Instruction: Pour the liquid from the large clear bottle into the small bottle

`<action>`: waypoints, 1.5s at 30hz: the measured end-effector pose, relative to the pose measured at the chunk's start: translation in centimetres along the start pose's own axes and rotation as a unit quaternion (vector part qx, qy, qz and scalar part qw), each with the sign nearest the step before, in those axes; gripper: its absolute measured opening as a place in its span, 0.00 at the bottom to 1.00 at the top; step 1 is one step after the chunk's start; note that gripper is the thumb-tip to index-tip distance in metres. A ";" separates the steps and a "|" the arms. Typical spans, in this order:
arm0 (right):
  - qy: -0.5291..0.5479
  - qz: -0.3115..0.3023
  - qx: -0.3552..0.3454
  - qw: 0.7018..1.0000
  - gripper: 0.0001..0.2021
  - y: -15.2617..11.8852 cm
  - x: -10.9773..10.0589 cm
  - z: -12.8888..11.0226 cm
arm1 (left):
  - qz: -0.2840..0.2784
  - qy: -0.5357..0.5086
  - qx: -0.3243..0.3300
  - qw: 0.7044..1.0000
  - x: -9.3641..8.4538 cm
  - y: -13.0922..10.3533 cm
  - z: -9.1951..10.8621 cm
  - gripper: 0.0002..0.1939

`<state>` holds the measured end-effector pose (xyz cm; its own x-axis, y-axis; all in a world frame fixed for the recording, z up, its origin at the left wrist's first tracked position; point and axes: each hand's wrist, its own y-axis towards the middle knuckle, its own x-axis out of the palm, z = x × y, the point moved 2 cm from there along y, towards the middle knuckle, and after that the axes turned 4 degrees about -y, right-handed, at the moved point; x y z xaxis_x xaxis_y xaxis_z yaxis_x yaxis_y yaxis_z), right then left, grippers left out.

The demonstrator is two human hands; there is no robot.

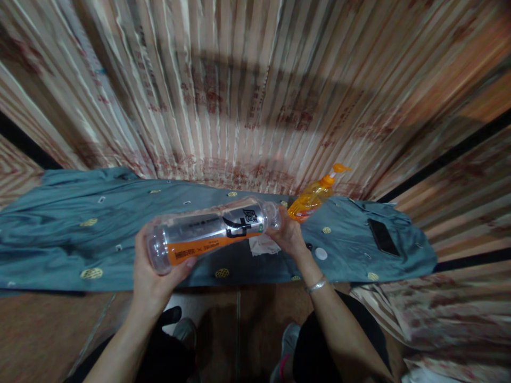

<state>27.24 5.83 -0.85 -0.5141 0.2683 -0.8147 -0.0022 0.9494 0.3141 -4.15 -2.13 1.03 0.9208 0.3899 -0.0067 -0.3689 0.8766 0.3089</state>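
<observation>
A clear plastic bottle (215,229) with a silver and orange label lies nearly level in the air above the cloth-covered surface. My left hand (154,276) is wrapped round its base end. At the other end, my right hand (288,231) grips the neck; most of those fingers are hidden behind it. The bottle's mouth points right, and I cannot make out a cap on it. Just beyond my right hand stands an orange pump bottle (312,199) of yellow-orange liquid. A crumpled white tissue (263,246) lies beneath the bottle's neck.
The teal patterned cloth (120,218) covers a long, narrow surface. On its right side are a black phone (383,237) and a round white disc (321,253). Pleated printed curtains (239,96) hang behind it. Tiled floor (215,319) and my shoes show below.
</observation>
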 end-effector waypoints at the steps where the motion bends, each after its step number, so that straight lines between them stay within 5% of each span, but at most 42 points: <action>1: 0.001 -0.001 0.000 1.000 0.24 0.0 0.0 0.0 | -0.001 0.000 0.001 1.000 0.0 0.0 0.1 0.50; 45: 0.009 0.004 0.001 1.000 0.27 0.1 0.2 0.3 | -0.017 0.022 0.037 0.999 -0.7 -0.1 -0.6 0.46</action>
<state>27.39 6.06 -1.10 -0.5288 0.2727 -0.8037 0.0038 0.9477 0.3190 -4.82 -2.31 0.39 0.9256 0.3736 -0.0603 -0.3253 0.8669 0.3777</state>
